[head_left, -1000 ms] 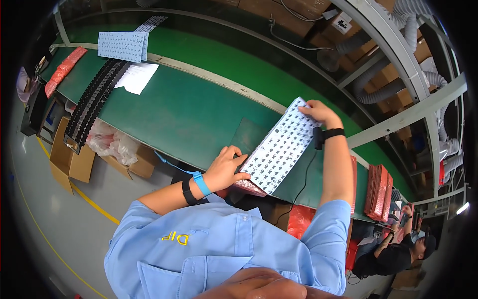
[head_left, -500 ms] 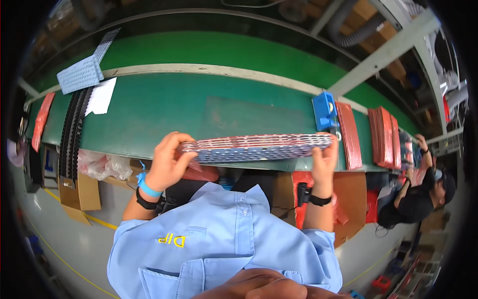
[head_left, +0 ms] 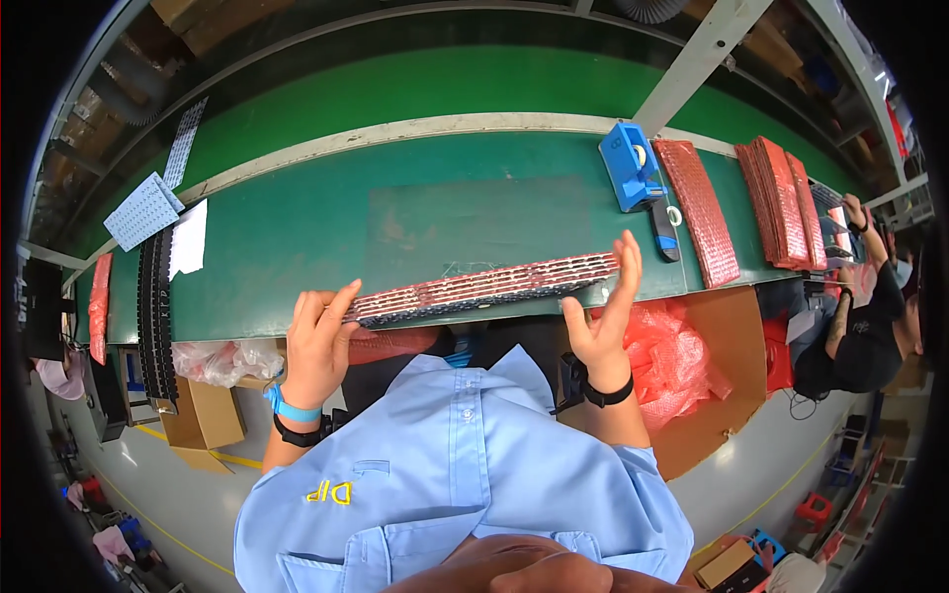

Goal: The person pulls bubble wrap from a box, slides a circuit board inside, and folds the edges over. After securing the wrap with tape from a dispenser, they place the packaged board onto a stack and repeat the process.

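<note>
Left hand (head_left: 318, 344) is pinching the left end of a circuit board stack (head_left: 484, 285), right hand (head_left: 605, 341) spread wide at the other end (can't tell if it's touching). Stack's at the green workbench's (head_left: 267, 237) near edge; blue tape dispenser (head_left: 625, 170) beyond, rightward.
</note>
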`<act>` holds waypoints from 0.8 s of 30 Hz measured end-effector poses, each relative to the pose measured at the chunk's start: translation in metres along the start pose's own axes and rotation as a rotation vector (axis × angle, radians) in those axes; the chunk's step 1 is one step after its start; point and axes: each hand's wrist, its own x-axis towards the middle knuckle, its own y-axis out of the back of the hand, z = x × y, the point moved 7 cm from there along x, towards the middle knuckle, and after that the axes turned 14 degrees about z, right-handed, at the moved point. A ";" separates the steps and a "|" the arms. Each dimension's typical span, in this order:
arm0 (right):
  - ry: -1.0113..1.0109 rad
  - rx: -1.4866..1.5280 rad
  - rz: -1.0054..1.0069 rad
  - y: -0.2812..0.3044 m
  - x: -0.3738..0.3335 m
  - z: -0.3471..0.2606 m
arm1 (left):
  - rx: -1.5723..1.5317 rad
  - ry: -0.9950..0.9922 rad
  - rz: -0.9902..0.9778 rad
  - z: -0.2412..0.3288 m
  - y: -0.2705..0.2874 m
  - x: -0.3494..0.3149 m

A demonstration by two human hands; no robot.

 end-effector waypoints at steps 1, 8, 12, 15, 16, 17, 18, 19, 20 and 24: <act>0.089 -0.084 -0.017 0.001 0.002 -0.010 | 0.000 0.002 0.005 0.000 0.000 0.000; 0.375 -0.378 -0.037 0.003 0.006 -0.030 | -0.014 0.007 0.020 -0.001 -0.001 -0.001; 0.390 -0.406 0.012 0.010 0.006 -0.026 | -0.015 0.021 0.026 -0.001 -0.002 -0.002; 0.341 -0.413 0.033 0.011 0.007 -0.024 | -0.013 0.035 0.019 -0.004 -0.001 -0.003; 0.339 -0.416 0.035 0.012 0.008 -0.024 | -0.019 0.032 0.010 -0.004 -0.002 -0.004; 0.341 -0.414 0.024 0.012 0.008 -0.023 | -0.024 0.030 0.002 -0.005 -0.003 -0.005; 0.343 -0.408 0.011 0.011 0.009 -0.022 | -0.026 0.030 -0.005 -0.006 -0.003 -0.005; 0.346 -0.402 -0.002 0.010 0.009 -0.022 | -0.026 0.030 -0.006 -0.006 -0.003 -0.005; 0.346 -0.402 -0.002 0.010 0.010 -0.022 | -0.022 0.027 -0.007 -0.006 -0.004 -0.005; 0.356 -0.422 0.009 0.010 0.010 -0.025 | -0.015 0.026 -0.011 -0.006 -0.003 -0.006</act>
